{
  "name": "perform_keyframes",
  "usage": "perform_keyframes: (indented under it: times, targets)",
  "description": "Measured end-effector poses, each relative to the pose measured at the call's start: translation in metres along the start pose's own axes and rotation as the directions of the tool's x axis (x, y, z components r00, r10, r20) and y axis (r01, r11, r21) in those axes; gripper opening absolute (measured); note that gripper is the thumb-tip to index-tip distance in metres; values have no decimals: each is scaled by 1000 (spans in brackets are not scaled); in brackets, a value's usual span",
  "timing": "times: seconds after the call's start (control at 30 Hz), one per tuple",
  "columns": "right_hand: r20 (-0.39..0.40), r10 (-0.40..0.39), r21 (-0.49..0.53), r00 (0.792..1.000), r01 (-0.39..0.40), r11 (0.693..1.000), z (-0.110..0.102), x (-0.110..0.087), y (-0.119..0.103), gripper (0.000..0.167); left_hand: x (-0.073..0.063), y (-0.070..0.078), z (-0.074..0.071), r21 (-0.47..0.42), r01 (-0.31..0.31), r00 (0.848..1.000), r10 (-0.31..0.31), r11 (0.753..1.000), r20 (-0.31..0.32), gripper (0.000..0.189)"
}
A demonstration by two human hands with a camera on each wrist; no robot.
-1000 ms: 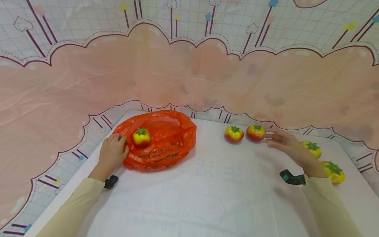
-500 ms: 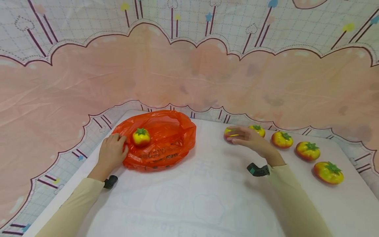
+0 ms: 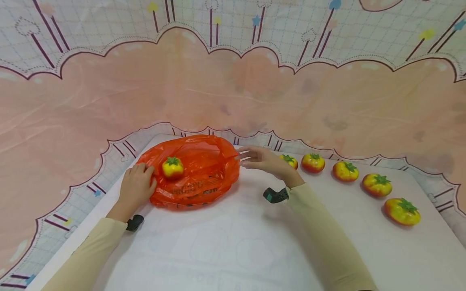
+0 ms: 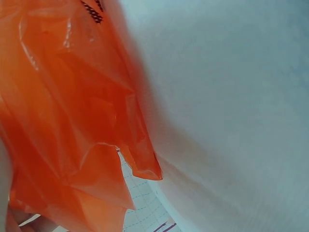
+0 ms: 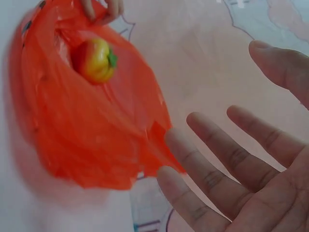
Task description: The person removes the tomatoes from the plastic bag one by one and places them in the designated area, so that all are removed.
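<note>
An orange-red plastic bag (image 3: 218, 190) lies spread on the left of the white table, its mouth wide. One yellow-and-red tomato (image 3: 172, 167) with a green leafy top rests in it. At the bag's left edge my left hand (image 3: 136, 186) grips the plastic; some of its fingers (image 4: 38, 223) show behind the film in the left wrist view. My right hand (image 3: 267, 161) reaches in from the right with fingers extended and holds nothing. Its fingertips are right at the bag's right edge. In the right wrist view, the palm and spread fingers (image 5: 236, 154) face the bag.
Several more tomatoes (image 3: 345, 171) stand in a slanting row on the right side of the white table (image 3: 233, 250). The leftmost is partly hidden behind my right hand. A patterned pink-and-white cloth (image 3: 233, 93) hangs behind the table.
My right hand has swept left, from beside the tomato row past its leftmost tomato to the bag's right edge. The left hand, bag and tomatoes have stayed in place.
</note>
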State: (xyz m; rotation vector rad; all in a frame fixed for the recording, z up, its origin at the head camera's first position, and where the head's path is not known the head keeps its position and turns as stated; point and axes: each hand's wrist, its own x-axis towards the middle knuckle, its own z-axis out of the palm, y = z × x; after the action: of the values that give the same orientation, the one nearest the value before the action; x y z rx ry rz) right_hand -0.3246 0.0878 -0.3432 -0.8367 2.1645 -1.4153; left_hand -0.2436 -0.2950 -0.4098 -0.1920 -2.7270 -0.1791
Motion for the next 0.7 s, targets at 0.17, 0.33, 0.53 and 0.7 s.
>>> perform_keyframes:
  times: [0.17, 0.33, 0.53, 0.7]
  targets:
    - [53, -35, -8, 998, 36, 999, 14, 22, -10, 47, 0, 0, 1, -5, 12, 1000, -12, 1000, 13, 30]
    - [102, -59, -27, 993, 62, 998, 26, 45, -19, 44, 2, 0, -1, -5, 25, 999, -24, 1000, 38, 31]
    - [140, -67, -28, 988, 72, 997, 41, 69, -27, 46, 2, 0, -1, -7, 22, 999, -22, 1000, 29, 32]
    - [133, -44, -19, 990, 47, 999, 53, 84, -30, 49, 1, 0, 0, 1, 21, 1000, -21, 1000, 14, 31]
